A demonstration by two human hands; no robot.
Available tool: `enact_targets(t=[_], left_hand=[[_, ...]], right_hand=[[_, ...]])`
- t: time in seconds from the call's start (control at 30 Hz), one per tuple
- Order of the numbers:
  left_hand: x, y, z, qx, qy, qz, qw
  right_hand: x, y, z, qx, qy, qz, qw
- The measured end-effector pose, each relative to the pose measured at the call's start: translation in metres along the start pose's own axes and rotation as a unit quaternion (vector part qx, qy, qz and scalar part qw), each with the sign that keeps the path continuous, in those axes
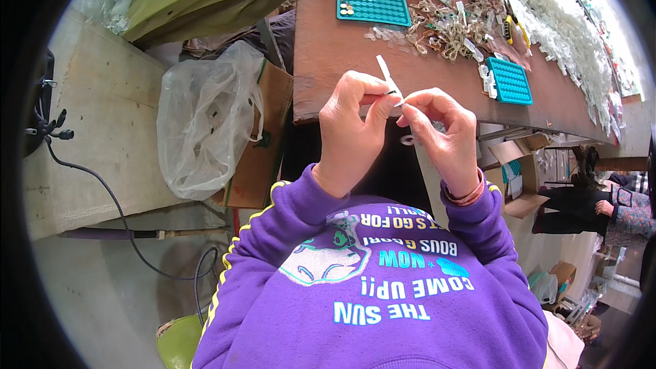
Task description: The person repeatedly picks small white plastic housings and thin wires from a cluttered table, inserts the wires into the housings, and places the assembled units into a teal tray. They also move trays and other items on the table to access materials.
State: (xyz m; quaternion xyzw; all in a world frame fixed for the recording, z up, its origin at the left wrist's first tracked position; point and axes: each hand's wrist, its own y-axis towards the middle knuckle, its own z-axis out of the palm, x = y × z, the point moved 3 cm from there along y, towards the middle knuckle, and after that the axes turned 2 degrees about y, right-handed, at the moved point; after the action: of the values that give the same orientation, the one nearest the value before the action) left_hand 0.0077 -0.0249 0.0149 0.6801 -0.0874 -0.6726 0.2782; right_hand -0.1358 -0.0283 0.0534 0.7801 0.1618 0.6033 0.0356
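Observation:
In front of my chest, both hands are raised close together near the table's front edge. A narrow white strip (pixel 384 68) stands up out of my left hand (pixel 350 123), pinched between thumb and fingers. My right hand (pixel 444 130) meets it at the strip's lower end, thumb and forefinger pressed together; what lies between those fingertips is too small to make out. Beyond the hands, a teal dimpled tray (pixel 372 8) holds a few small round pieces in one corner. A second teal tray (pixel 511 82) lies to the right, with white pieces along its left side.
Tangled cords with tags (pixel 444 31) cover the brown table (pixel 328 61) behind the hands. Yellow-handled cutters (pixel 508 27) lie near a long heap of clear plastic pieces (pixel 560 34). At left stand a plastic bag (pixel 205 123) and cardboard box (pixel 256 164). Another person (pixel 625 215) is at right.

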Motion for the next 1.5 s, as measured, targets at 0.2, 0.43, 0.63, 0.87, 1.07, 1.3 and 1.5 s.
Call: enact_targets(t=[0.2, 0.43, 0.63, 0.87, 1.07, 1.3, 1.5], left_hand=[[-0.002, 0.000, 0.004, 0.001, 0.008, -0.009, 1.000], [0.003, 0.000, 0.006, -0.007, -0.098, -0.104, 0.990], [0.002, -0.001, 0.005, 0.001, -0.081, -0.091, 0.993], [-0.003, 0.000, 0.004, 0.028, 0.031, -0.007, 0.999], [-0.002, 0.001, 0.001, 0.041, 0.003, -0.045, 0.998], [0.000, 0.003, 0.001, 0.047, -0.034, -0.057, 0.997], [-0.003, 0.002, -0.001, 0.084, -0.012, -0.042, 0.996]], right_hand=[[-0.001, 0.001, -0.001, -0.018, -0.047, 0.008, 0.999], [-0.005, -0.006, -0.004, -0.020, -0.023, 0.056, 0.998], [-0.002, -0.008, -0.002, 0.006, 0.025, 0.078, 0.997], [0.000, -0.001, -0.002, -0.001, -0.075, 0.001, 0.997], [-0.001, -0.001, -0.008, -0.045, -0.109, -0.005, 0.993], [-0.002, -0.003, -0.006, 0.010, 0.023, 0.056, 0.998], [-0.001, -0.001, -0.006, 0.019, 0.018, 0.050, 0.998]])
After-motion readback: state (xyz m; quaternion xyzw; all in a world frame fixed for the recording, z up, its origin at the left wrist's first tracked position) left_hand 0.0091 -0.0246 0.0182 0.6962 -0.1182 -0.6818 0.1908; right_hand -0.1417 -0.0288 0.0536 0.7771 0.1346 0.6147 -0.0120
